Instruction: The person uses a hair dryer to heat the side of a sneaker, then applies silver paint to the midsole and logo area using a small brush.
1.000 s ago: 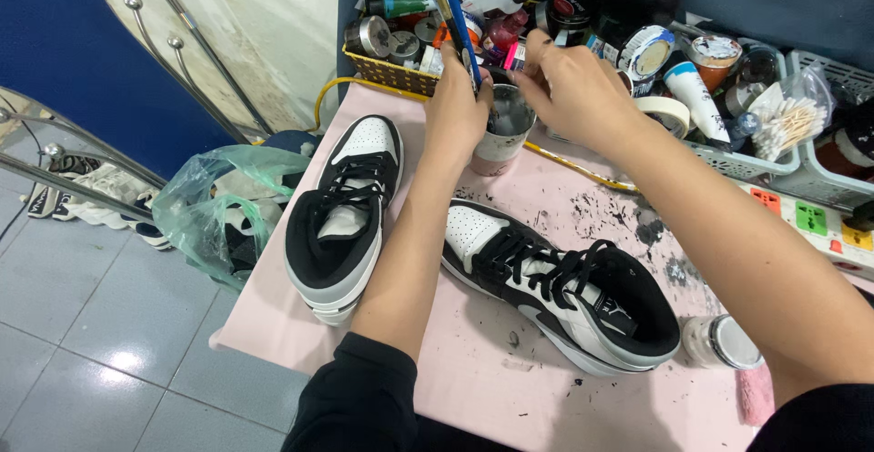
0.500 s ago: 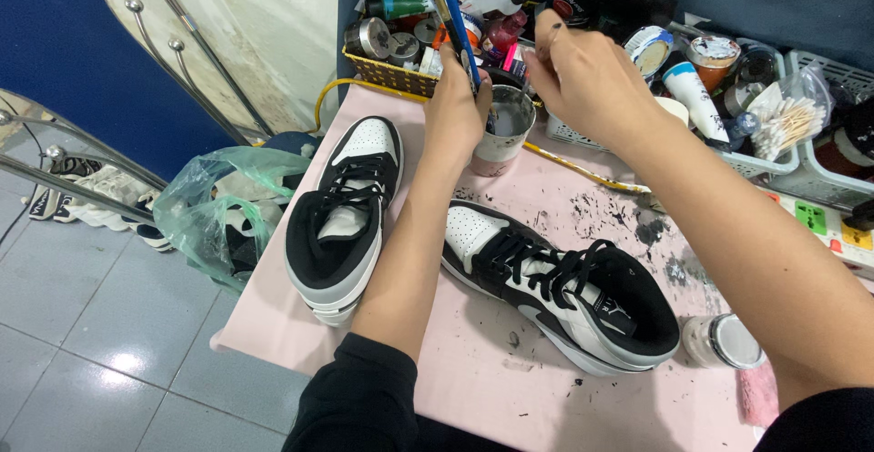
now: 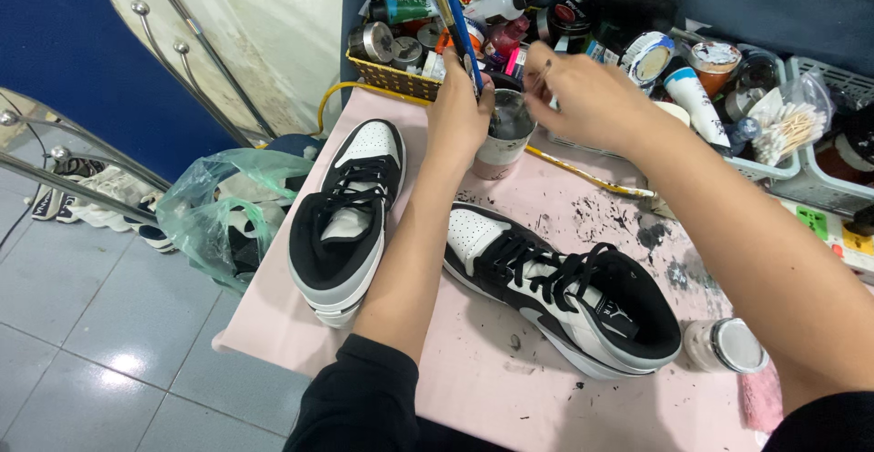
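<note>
Left hand: closed around the side of one paint-stained cup, with a blue-handled brush standing up from between its fingers.
Right hand: just beside the cup on its far side, fingertips pinched narrow on one thin brush whose tip points down toward the cup's mouth.
Cup: upright on the pink surface, at its back edge, in front of the yellow wicker basket.
Sneakers: two, black, white and grey; one lies left of the left forearm, the other between the two forearms, laces loose.
Jar: one small lidded jar near the right elbow.
Basket contents: several tins and bottles, too crowded to count.
White trays: two at the right, holding tubes and one bag of cotton swabs.
Floor: one green plastic bag beside the surface.
</note>
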